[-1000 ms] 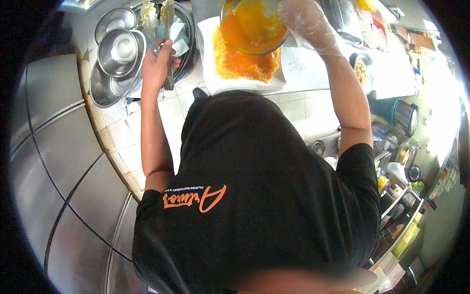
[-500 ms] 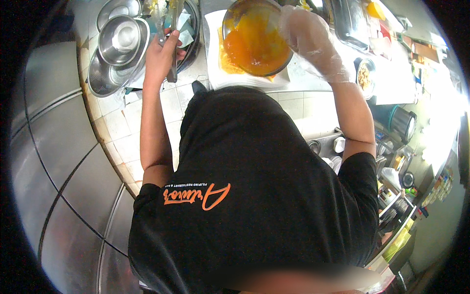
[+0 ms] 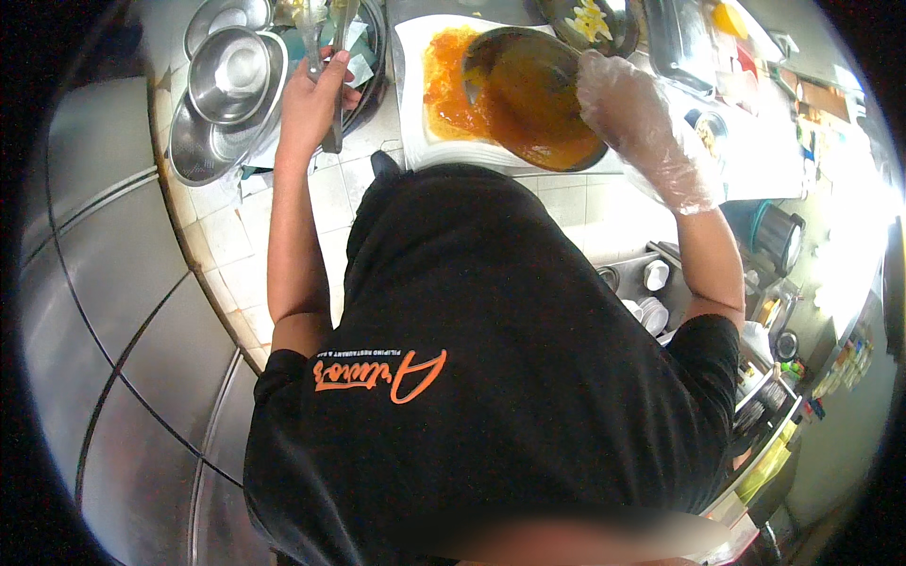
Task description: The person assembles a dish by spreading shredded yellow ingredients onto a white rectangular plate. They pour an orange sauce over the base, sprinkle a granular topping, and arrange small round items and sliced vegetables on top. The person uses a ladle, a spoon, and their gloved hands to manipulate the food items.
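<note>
My right hand (image 3: 628,113), in a clear plastic glove, is closed on the right rim of a round bowl (image 3: 528,80) coated inside with orange sauce. The bowl is tilted over a white rectangular plate (image 3: 412,85). Orange sauce (image 3: 451,90) covers the plate's left part. Bare and closed, my left hand (image 3: 316,99) grips long metal utensils (image 3: 334,127) beside a dark round container (image 3: 376,80). The utensils' far ends leave the top of the picture, so their exact kind is unclear.
Steel bowls and strainers (image 3: 226,80) stand stacked at the left. A dark pan (image 3: 613,42) with pale yellow pieces is behind the bowl, near a rectangular metal tray (image 3: 675,47). Metal cabinet doors (image 3: 113,283) line the left. A shelf with white dishes (image 3: 649,311) is at the right.
My right hand has moved right and nearer to me with the bowl, which has uncovered the sauce on the plate. The left hand has barely moved.
</note>
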`<move>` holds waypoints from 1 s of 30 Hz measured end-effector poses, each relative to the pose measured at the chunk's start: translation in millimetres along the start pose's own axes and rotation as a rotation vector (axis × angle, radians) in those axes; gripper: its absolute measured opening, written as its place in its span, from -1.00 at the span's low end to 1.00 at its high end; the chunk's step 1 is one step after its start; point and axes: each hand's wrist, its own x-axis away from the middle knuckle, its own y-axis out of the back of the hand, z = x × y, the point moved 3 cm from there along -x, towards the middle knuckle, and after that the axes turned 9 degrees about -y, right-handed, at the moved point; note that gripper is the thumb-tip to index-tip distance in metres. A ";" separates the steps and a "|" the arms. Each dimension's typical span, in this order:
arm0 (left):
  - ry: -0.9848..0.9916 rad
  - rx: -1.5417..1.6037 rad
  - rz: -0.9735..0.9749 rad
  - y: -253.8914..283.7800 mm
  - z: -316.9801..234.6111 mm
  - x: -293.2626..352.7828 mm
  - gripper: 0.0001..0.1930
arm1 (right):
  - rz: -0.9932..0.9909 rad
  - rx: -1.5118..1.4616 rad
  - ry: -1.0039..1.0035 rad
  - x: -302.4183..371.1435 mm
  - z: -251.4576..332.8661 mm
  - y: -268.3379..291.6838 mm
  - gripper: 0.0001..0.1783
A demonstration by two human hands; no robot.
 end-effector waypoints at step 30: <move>-0.001 -0.145 0.106 -14.3 -8.6 -0.4 -0.41 | 0.032 0.109 -0.613 27.9 -79.0 0.7 -0.85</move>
